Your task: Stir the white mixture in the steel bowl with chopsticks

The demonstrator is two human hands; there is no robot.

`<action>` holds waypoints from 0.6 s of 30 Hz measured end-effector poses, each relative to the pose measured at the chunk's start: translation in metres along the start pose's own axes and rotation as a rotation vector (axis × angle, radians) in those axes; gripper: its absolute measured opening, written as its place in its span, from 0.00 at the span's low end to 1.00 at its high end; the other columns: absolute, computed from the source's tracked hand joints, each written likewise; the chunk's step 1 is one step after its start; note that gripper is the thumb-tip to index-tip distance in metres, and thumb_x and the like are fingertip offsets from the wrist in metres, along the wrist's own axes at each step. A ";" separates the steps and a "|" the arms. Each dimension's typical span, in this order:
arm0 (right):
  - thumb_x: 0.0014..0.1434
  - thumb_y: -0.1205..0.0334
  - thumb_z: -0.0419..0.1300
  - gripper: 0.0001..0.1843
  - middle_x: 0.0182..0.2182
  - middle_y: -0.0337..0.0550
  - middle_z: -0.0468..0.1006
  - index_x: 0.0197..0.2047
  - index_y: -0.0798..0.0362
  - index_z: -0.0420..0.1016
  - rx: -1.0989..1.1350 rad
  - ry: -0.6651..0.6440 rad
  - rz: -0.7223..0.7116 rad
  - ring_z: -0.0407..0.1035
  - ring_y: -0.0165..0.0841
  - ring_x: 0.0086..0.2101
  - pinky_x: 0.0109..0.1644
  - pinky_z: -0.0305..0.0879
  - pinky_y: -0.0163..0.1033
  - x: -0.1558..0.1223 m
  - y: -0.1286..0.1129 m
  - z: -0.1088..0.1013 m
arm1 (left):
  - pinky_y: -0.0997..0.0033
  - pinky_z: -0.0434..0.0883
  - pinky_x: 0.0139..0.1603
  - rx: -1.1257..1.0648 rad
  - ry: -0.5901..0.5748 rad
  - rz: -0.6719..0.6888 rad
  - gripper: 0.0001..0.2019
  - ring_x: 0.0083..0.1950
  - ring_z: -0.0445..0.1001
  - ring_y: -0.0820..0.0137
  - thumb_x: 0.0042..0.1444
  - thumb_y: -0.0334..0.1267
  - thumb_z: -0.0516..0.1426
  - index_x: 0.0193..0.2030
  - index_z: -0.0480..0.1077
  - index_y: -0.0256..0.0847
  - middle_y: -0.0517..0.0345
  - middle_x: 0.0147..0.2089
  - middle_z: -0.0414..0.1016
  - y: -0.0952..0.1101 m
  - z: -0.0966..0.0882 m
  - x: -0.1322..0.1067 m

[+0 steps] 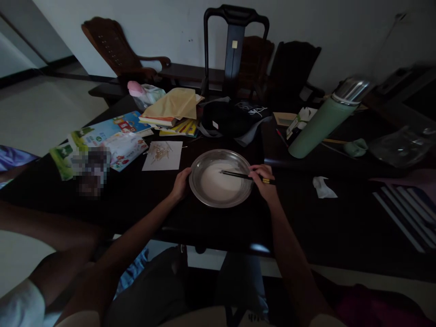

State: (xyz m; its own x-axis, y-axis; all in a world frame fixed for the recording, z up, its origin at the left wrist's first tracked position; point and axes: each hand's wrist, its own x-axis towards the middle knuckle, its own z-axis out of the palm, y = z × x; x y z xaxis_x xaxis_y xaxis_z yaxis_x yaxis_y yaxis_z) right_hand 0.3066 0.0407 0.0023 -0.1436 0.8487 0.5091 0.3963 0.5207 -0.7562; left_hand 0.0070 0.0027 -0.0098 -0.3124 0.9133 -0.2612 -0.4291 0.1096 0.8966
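A round metal bowl (220, 205) sits on the dark table in front of me, with a pale whitish substance (216, 187) covering its bottom; whether it is liquid or powder I cannot tell. My left hand (180, 184) is closed on the bowl's left rim. At the right rim, my right hand (265, 182) grips black chopsticks (238, 175) with gold bands near their ends. Their tips point left into the bowl, over or in the pale substance. To the left of the bowl, several small sticks (160, 152) lie scattered on a white sheet of paper (173, 162).
A green thermos (318, 129) stands at the right, beyond a crumpled tissue (323, 188). Books and an envelope (173, 104) are stacked at the back, beside a black cloth bag (225, 119). Colourful packaging (112, 129) lies left, near another person's arm (44, 225). Chairs (235, 27) stand behind.
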 end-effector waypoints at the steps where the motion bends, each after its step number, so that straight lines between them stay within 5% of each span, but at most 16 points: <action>1: 0.65 0.51 0.57 0.18 0.37 0.42 0.83 0.25 0.46 0.76 0.002 0.057 0.003 0.69 0.41 0.45 0.55 0.63 0.53 0.000 0.001 -0.002 | 0.75 0.61 0.24 0.002 0.002 -0.001 0.10 0.23 0.63 0.75 0.51 0.37 0.60 0.22 0.69 0.38 0.63 0.20 0.66 0.000 0.000 0.000; 4: 0.68 0.51 0.53 0.24 0.32 0.42 0.82 0.20 0.46 0.72 0.075 0.157 -0.003 0.69 0.41 0.42 0.54 0.63 0.54 0.001 0.001 -0.005 | 0.75 0.62 0.25 0.010 -0.001 0.000 0.10 0.23 0.63 0.75 0.52 0.38 0.60 0.22 0.70 0.38 0.63 0.21 0.67 -0.001 -0.001 0.001; 10: 0.64 0.51 0.59 0.17 0.41 0.41 0.83 0.25 0.45 0.77 0.008 -0.032 0.000 0.68 0.41 0.47 0.57 0.62 0.54 0.000 -0.003 0.001 | 0.74 0.63 0.26 0.019 -0.005 0.005 0.11 0.23 0.64 0.74 0.51 0.40 0.62 0.23 0.70 0.38 0.63 0.21 0.67 -0.003 -0.004 0.002; 15: 0.68 0.50 0.52 0.25 0.37 0.43 0.83 0.20 0.47 0.72 0.085 0.147 0.024 0.68 0.41 0.46 0.57 0.62 0.55 0.001 0.002 -0.008 | 0.74 0.63 0.26 0.042 -0.015 -0.001 0.11 0.24 0.64 0.74 0.51 0.41 0.61 0.24 0.70 0.38 0.63 0.21 0.67 -0.004 -0.005 0.004; 18: 0.67 0.50 0.53 0.24 0.38 0.41 0.84 0.21 0.46 0.73 0.120 0.012 -0.002 0.69 0.41 0.45 0.57 0.62 0.55 0.001 0.001 -0.005 | 0.75 0.62 0.26 0.031 -0.020 0.013 0.10 0.24 0.64 0.74 0.51 0.40 0.62 0.23 0.70 0.38 0.64 0.21 0.67 -0.004 -0.005 0.004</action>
State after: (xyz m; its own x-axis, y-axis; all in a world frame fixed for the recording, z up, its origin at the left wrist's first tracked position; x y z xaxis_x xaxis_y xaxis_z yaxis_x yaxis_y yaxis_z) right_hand 0.3109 0.0411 0.0041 -0.1332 0.8470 0.5146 0.2846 0.5300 -0.7988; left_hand 0.0032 0.0042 -0.0166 -0.3002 0.9225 -0.2427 -0.3986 0.1098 0.9105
